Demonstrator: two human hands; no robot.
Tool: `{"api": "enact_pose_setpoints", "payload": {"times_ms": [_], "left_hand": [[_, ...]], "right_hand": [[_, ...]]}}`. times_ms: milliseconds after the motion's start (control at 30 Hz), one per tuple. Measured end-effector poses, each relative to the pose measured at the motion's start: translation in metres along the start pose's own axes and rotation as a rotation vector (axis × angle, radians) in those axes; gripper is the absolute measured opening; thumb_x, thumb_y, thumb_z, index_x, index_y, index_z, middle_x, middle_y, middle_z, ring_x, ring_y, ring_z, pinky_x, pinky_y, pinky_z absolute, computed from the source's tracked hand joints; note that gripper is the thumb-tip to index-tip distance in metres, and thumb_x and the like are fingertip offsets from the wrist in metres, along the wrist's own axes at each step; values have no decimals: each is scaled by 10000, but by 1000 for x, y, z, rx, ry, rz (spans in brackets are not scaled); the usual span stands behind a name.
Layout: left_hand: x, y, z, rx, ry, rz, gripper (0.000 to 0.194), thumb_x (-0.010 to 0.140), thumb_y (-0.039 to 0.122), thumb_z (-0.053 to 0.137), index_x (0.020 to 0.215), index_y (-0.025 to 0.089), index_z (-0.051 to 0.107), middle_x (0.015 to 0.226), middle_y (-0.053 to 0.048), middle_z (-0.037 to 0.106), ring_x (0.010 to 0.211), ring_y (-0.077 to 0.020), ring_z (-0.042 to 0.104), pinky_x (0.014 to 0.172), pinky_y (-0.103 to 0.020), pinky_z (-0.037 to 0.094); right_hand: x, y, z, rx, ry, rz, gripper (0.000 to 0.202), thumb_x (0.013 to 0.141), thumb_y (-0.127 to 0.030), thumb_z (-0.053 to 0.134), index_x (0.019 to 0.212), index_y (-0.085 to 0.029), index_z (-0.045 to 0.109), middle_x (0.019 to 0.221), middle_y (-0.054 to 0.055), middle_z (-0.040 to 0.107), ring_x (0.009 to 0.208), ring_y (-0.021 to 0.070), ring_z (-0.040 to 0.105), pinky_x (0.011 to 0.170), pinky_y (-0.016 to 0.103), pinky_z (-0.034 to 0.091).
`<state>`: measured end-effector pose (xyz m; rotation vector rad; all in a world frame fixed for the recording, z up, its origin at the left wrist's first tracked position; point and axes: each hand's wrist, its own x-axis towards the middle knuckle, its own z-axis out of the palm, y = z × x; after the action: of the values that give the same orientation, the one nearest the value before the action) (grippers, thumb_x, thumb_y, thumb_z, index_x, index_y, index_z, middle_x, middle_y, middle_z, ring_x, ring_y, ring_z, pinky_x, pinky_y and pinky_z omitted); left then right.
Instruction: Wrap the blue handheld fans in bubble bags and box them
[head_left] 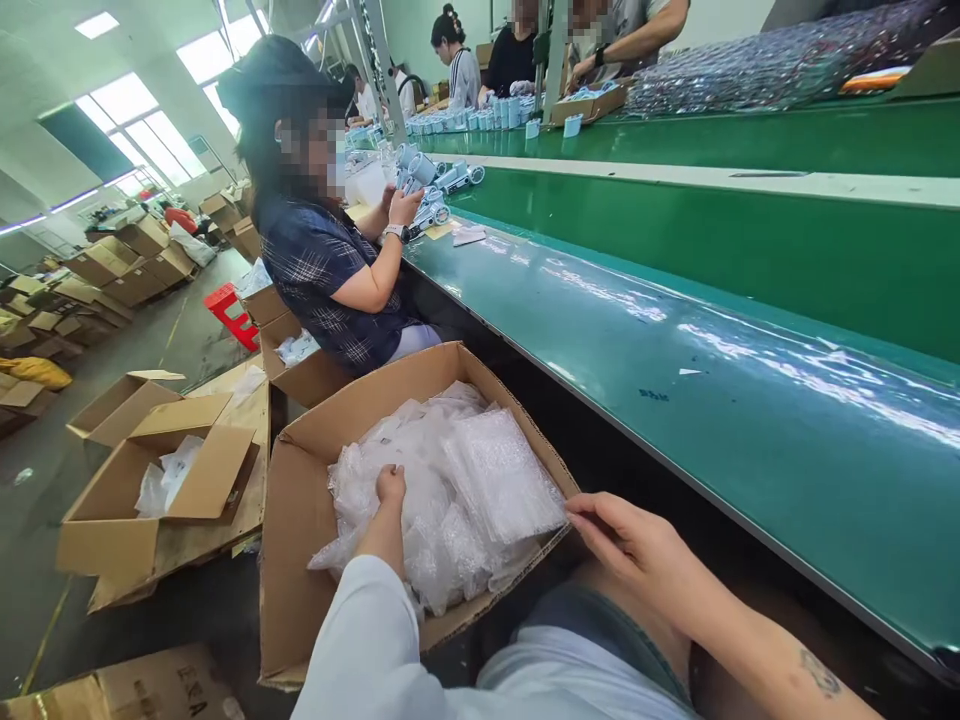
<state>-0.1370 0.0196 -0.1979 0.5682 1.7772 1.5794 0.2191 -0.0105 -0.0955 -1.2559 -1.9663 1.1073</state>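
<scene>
bubble-wrap bags (pixel 510 470): two o'clock in carton (pixel 296 570); likely light, soft, slippery; pinch edges
left hand (pixel 391 484): curled, hold unclear
right hand (pixel 634 540): half-curled, hold unclear

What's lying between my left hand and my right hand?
Bubble wrap heaped in the cardboard box, then the box's rim near your right hand; the head view shows it.
</scene>
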Motion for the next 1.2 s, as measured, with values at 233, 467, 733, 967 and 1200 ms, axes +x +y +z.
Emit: {"api": "enact_pose_setpoints", "payload": {"times_ms": [233,467,733,967,1200], "left_hand": [[-27,72,9,-10,108,146,275,623,248,738,749,206,497,714,49,485,741,-126,516,759,-256,416],[-131,113,52,-303,-479,-76,392,565,300,833,775,201,517,712,39,548,610,-93,509,606,-215,416],[-169,106,93,31,-567,170,310,651,384,821,857,178,712,948,-62,621,854,-163,552,767,-252,432],[-193,100,116,-394,-877,-379,569,563,498,854,951,156,617,763,-13,608,651,-122,564,635,-243,449],[-205,92,118,-225,-960,-84,656,539,528,855,1024,212,546,981,-47,607,885,-181,592,772,-282,478]], "right_hand": [[16,-12,12,361,15,170,314,840,-504,588,962,-222,651,814,40,668,712,191,616,659,338,523],[42,-46,21,959,-28,317,567,679,-543,757,1124,-217,619,1052,77,677,905,206,636,779,351,502],[23,-53,0,1119,79,222,350,660,-418,807,778,-200,561,717,-35,591,633,112,528,618,253,439],[9,-51,-12,1313,-121,318,398,725,-534,719,936,-203,653,655,-38,539,677,133,571,731,318,502],[2,-40,-13,1032,-76,333,503,613,-493,816,978,-207,622,817,-7,626,686,125,573,623,255,450]]}}
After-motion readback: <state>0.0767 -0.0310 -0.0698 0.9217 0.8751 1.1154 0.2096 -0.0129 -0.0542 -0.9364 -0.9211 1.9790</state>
